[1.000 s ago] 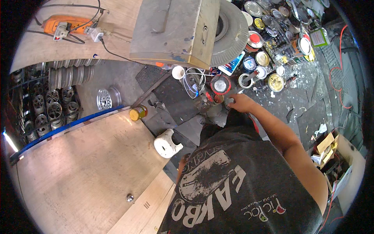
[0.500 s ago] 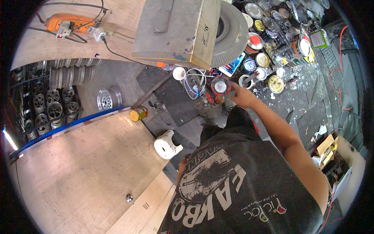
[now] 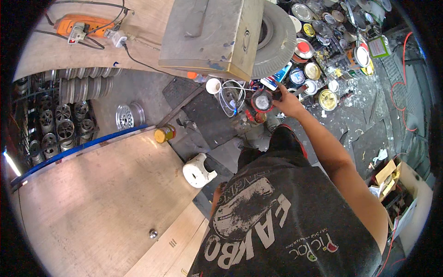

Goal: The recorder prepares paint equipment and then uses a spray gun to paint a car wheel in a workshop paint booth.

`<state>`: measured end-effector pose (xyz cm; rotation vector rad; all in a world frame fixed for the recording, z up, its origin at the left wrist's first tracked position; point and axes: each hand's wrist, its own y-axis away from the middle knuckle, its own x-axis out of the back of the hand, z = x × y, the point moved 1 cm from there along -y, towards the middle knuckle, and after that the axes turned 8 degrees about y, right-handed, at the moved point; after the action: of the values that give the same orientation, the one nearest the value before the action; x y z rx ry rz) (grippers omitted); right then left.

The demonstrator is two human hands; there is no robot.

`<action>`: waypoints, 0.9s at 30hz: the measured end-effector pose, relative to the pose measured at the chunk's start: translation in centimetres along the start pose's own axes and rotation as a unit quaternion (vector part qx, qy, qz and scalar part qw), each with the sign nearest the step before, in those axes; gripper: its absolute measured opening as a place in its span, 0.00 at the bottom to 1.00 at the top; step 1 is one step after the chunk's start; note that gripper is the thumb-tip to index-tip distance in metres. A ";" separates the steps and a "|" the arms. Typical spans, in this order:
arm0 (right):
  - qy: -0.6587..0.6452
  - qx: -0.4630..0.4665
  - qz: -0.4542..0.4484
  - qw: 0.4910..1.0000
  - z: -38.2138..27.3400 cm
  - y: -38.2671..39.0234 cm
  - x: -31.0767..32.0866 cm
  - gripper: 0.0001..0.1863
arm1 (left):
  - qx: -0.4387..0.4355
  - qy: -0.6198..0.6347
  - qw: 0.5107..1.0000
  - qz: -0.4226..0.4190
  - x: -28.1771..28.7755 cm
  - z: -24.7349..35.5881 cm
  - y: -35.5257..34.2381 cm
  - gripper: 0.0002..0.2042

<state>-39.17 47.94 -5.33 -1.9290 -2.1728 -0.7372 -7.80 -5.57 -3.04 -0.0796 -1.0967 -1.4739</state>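
Note:
My right hand point(image 3: 289, 104) reaches forward, its index finger stretched out and its thumb apart from it. I see nothing held between them. The thumb is at the right side of a red-rimmed round can point(image 3: 262, 101) with a grey top; whether it touches is unclear. Just beyond the fingertip lies a blue-and-white flat packet point(image 3: 277, 78). Right of the hand, a flat stick point(image 3: 301, 89) stands out at a slant over an open can. Of my left arm only a bit of skin point(image 3: 218, 190) shows beside my shirt; its fingers are hidden.
Several paint cans and lids crowd the far right, including an opened cream-coloured one point(image 3: 328, 99). A grey metal box point(image 3: 203, 37) stands ahead, beside a ribbed wheel-like part. A white stool point(image 3: 197, 171), a yellow can point(image 3: 162, 135) and a wooden board point(image 3: 101, 189) are at left.
My right hand has shifted slightly right, away from the red-rimmed can, and its index finger now points further up toward the packet. The view has shifted a little.

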 end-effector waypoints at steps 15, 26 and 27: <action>-0.030 -0.042 0.012 0.999 -0.7 -0.3 2.6 0.49 | -0.025 0.002 1.000 -0.008 0.3 0.9 0.9 0.23; -0.017 -0.038 0.014 0.999 -1.3 -0.5 2.8 0.49 | -0.079 -0.003 0.996 -0.041 0.7 -5.2 -1.9 0.20; -0.010 -0.056 0.002 0.998 -1.1 -0.3 3.1 0.49 | -0.081 -0.002 0.996 -0.046 0.3 -5.0 -2.1 0.20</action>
<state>-40.17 50.16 -3.12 -2.0010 -2.1815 -0.8605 -6.94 -9.43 -6.79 -0.1477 -0.9928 -1.6449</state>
